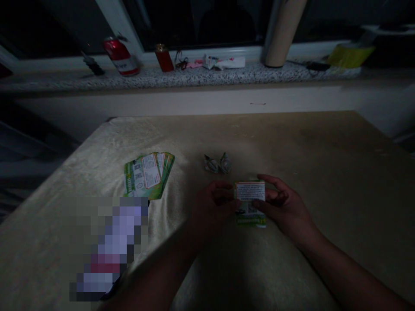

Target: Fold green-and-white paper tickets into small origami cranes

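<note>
Between both hands is a green printed paper leaflet (250,192), with a white text panel at its top and a dark square code below. My left hand (216,201) pinches its left edge, thumb on the front and fingers behind. On the opposite edge my right hand (287,203) grips it the same way, its index finger reaching past the top corner. Just beyond the leaflet lie two small folded paper pieces (218,163), touching or nearly so. A fanned stack of similar green leaflets (147,175) rests to the left.
A pixelated, elongated object (113,250) lies at the table's front left. The cloth-covered table (292,142) ends at a wall below a speckled stone sill (194,77). On the sill stand a red can (121,56), an orange-red jar (164,58), a cardboard tube (285,32) and a yellow item (352,55).
</note>
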Motion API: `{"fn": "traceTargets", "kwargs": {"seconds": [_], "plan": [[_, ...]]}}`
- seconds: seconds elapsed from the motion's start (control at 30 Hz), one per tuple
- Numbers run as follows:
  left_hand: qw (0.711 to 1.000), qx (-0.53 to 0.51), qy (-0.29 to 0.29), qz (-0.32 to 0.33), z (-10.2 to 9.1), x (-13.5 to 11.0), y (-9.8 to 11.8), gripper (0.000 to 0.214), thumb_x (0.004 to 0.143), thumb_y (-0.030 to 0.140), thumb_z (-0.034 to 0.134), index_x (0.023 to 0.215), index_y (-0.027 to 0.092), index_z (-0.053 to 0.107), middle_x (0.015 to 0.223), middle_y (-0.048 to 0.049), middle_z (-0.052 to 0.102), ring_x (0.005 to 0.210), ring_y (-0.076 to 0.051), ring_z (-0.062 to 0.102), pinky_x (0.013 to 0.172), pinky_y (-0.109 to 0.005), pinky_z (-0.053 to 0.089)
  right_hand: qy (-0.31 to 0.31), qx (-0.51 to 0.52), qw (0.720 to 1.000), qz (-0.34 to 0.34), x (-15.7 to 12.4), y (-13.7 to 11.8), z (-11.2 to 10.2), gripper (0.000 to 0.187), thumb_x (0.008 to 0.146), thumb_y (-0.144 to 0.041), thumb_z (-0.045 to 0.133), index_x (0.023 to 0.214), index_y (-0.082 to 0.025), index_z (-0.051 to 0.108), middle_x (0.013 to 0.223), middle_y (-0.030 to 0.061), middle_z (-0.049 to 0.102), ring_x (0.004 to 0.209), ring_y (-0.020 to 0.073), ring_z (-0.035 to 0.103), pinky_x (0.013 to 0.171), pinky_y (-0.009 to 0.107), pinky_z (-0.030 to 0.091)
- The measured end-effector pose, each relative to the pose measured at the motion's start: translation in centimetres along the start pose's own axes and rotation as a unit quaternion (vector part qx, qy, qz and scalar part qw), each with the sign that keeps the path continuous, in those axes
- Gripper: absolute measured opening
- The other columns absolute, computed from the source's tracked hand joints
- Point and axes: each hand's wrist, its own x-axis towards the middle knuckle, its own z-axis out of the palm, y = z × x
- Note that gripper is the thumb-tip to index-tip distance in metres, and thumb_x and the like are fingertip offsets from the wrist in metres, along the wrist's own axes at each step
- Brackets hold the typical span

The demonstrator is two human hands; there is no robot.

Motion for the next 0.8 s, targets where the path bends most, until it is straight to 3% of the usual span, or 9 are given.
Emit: {"fn": "traceTargets", "kwargs": {"seconds": [0.27, 0.57, 0.8], "plan": [[1.000, 0.008, 0.017, 0.005, 0.07, -0.24, 0.68, 0.046, 0.062, 0.026, 0.089, 0.101, 0.017, 0.065, 0.079, -0.0009, 0.075, 0.072, -0.018, 0.072, 0.070, -0.031, 0.058, 0.023, -0.045, 0.999, -0.016, 0.03, -0.14, -0.50, 0.063, 0.072, -0.030, 0.088, 0.127, -0.027, 0.058, 0.071, -0.0043, 0.075, 0.069, 0.0215, 0.075, 0.073, 0.038, 0.062], [0.997, 0.057, 0.037, 0.040, -0.16, -0.17, 0.10, 0.043, 0.066, 0.029, 0.087, 0.101, 0.018, 0.065, 0.083, -0.0036, 0.076, 0.073, -0.020, 0.073, 0.071, -0.033, 0.060, 0.061, -0.058, 0.996, -0.008, -0.15, -0.40, -0.55, 0.063, 0.067, -0.033, 0.092, 0.122, -0.024, 0.063, 0.076, 0.0004, 0.082, 0.068, 0.0233, 0.078, 0.073, 0.040, 0.064], [0.998, 0.039, 0.046, 0.036, 0.13, -0.38, 0.68, 0.041, 0.063, 0.024, 0.088, 0.097, 0.018, 0.065, 0.077, 0.0000, 0.074, 0.069, -0.017, 0.071, 0.066, -0.028, 0.058, 0.073, -0.060, 0.995, 0.005, -0.16, -0.68, -0.66, 0.060, 0.063, -0.030, 0.094, 0.116, -0.023, 0.067, 0.076, 0.0019, 0.083, 0.069, 0.0247, 0.079, 0.072, 0.040, 0.066]]}}
